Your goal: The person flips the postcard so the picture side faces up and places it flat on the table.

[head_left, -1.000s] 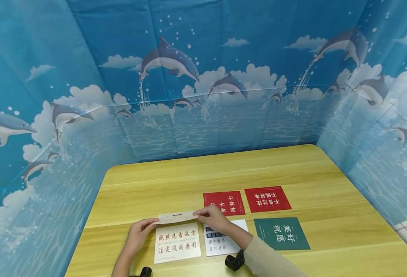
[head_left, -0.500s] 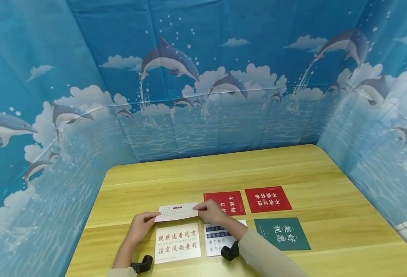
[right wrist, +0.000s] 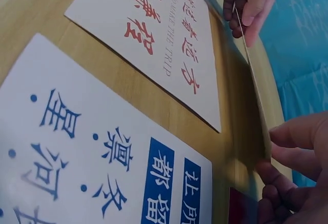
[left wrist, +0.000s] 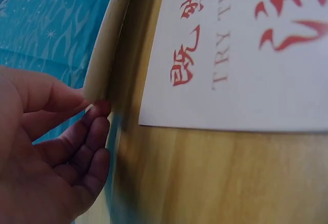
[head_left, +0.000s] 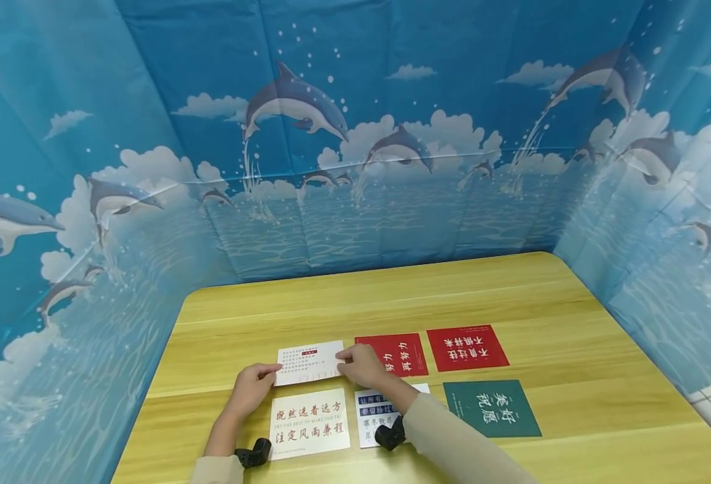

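Note:
A white card (head_left: 309, 366) with small print and a red block is held between both hands, tilted above the table. My left hand (head_left: 253, 388) pinches its left edge between thumb and fingers. At the opposite edge, my right hand (head_left: 362, 367) pinches it the same way. The right wrist view shows the card (right wrist: 254, 80) edge-on, raised off the wood. Just nearer than it lies a cream card (head_left: 309, 440) with red characters. Beside that is a white-and-blue card (head_left: 370, 422), partly hidden under the right forearm. The right hand covers part of a red card (head_left: 412, 349).
A second red card (head_left: 467, 348) and a green card (head_left: 492, 409) lie farther right on the wooden table (head_left: 391, 296). Behind the table hangs a blue dolphin-print curtain (head_left: 355, 222). A black wrist camera (head_left: 390, 433) sits on the right wrist.
Both hands have moved the white card slightly away from the cream card, toward the table's far side. Its printed face now shows more fully to the head camera.

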`<state>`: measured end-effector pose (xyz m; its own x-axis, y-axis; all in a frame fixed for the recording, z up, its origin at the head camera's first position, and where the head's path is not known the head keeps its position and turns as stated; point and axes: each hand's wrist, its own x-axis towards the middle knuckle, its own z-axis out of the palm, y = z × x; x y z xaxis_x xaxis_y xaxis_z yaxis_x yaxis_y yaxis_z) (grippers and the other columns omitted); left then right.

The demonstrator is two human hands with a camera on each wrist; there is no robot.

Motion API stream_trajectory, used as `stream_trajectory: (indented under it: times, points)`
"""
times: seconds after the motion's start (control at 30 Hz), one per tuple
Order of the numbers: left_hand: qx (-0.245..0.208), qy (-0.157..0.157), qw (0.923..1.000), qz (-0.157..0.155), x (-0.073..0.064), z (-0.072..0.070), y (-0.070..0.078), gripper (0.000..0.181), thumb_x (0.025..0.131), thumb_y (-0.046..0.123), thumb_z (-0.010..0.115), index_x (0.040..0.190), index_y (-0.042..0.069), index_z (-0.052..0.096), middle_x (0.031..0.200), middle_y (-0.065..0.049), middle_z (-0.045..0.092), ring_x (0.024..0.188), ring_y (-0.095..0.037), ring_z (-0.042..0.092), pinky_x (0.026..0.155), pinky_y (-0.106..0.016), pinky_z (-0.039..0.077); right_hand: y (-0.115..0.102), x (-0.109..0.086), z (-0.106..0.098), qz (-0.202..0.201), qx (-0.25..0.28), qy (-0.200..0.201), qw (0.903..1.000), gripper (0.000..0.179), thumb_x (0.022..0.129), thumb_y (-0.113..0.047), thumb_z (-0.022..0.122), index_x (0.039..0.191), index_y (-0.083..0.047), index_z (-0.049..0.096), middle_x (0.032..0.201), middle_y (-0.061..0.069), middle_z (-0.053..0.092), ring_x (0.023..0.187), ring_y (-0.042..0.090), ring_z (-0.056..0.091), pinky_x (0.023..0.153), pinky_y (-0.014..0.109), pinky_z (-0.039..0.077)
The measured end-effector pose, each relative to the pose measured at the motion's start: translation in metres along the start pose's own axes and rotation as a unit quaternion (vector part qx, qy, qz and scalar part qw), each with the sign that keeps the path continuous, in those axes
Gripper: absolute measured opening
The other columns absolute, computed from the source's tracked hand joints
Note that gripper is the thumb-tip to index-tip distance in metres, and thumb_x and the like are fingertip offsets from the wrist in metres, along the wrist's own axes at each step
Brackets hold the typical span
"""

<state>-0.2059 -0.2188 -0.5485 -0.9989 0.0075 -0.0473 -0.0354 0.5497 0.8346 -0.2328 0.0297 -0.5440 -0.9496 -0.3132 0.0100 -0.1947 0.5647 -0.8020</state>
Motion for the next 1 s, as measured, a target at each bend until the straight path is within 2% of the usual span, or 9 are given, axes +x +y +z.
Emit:
stream_trajectory:
  times: [0.03,0.17,0.27,0.47,0.53,0.6,0.73,0.87,1.0]
  points:
    - [0.004,0.002,1.0000,-0.001,0.000,0.001,0.000,0.024,0.089,0.004,0.052,0.108,-0.003,0.065,0.092,-0.010,0.062,0.054,-0.013,0.041,0.045,-0.024,0.036,0.000,0.000,0.001,0.000,-0.005,0.000,1.0000,0.029,0.081,-0.007,0.061,0.108,0.004,0.066,0.091,0.011,0.066,0.048,0.008,0.041,0.041,0.020,0.033]
    - [0.034,0.009,0.9993,0.016,0.002,0.007,0.000,0.025,0.086,0.003,0.055,0.109,-0.004,0.064,0.094,-0.009,0.060,0.068,-0.015,0.048,0.054,-0.025,0.042,0.002,-0.001,0.003,-0.011,-0.016,0.005,0.9998,0.030,0.081,-0.004,0.062,0.109,0.004,0.065,0.078,0.007,0.064,0.044,0.008,0.040,0.039,0.019,0.031]
    - [0.057,0.016,0.9980,0.023,0.003,0.010,0.001,0.027,0.084,0.002,0.057,0.109,-0.004,0.065,0.092,-0.009,0.058,0.072,-0.017,0.048,0.057,-0.027,0.042,0.003,-0.001,0.003,-0.011,-0.023,0.011,0.9996,0.030,0.081,-0.005,0.063,0.109,0.003,0.065,0.078,0.006,0.064,0.046,0.008,0.042,0.039,0.019,0.032]
    - [0.130,0.016,0.9907,0.037,0.000,0.013,0.009,0.029,0.082,0.003,0.058,0.108,-0.005,0.065,0.096,-0.012,0.059,0.079,-0.020,0.049,0.066,-0.034,0.044,0.002,-0.003,0.004,-0.008,-0.047,0.019,0.9987,0.029,0.080,-0.005,0.063,0.108,0.001,0.066,0.060,-0.001,0.054,0.051,0.011,0.041,0.039,0.019,0.030]
    - [0.152,0.018,0.9873,0.044,-0.001,0.014,0.013,0.028,0.082,0.003,0.057,0.108,-0.006,0.064,0.096,-0.013,0.059,0.079,-0.020,0.049,0.067,-0.035,0.044,0.001,-0.004,0.005,-0.007,-0.056,0.022,0.9982,0.029,0.080,-0.006,0.063,0.108,0.001,0.067,0.062,0.001,0.056,0.058,0.013,0.043,0.041,0.020,0.032]
    - [0.167,0.025,0.9845,0.048,-0.001,0.015,0.015,0.028,0.083,0.002,0.056,0.107,-0.007,0.064,0.095,-0.014,0.059,0.077,-0.019,0.049,0.066,-0.034,0.043,-0.001,-0.005,0.005,0.000,-0.064,0.023,0.9977,0.028,0.081,-0.007,0.063,0.108,0.000,0.067,0.074,0.005,0.063,0.067,0.015,0.045,0.046,0.020,0.036]
    - [0.178,0.035,0.9821,0.052,-0.002,0.018,0.019,0.027,0.082,0.000,0.055,0.106,-0.009,0.064,0.093,-0.017,0.059,0.067,-0.018,0.045,0.055,-0.028,0.038,-0.003,-0.007,0.007,0.004,-0.089,0.034,0.9955,0.028,0.081,-0.009,0.064,0.107,-0.003,0.068,0.096,0.010,0.067,0.081,0.019,0.045,0.059,0.023,0.039]
    - [0.191,0.048,0.9786,0.060,-0.001,0.020,0.019,0.026,0.081,-0.002,0.054,0.104,-0.010,0.065,0.092,-0.019,0.059,0.066,-0.019,0.044,0.052,-0.026,0.036,-0.003,-0.007,0.009,0.000,-0.114,0.044,0.9925,0.028,0.078,-0.007,0.064,0.105,-0.004,0.070,0.085,0.009,0.064,0.080,0.019,0.043,0.062,0.026,0.036]
    - [0.205,0.063,0.9746,0.064,-0.001,0.023,0.019,0.026,0.080,-0.002,0.054,0.102,-0.009,0.066,0.089,-0.019,0.059,0.070,-0.021,0.047,0.056,-0.028,0.038,-0.004,-0.008,0.009,0.001,-0.133,0.045,0.9901,0.028,0.077,-0.006,0.064,0.104,-0.004,0.070,0.080,0.004,0.058,0.076,0.017,0.040,0.062,0.027,0.034]
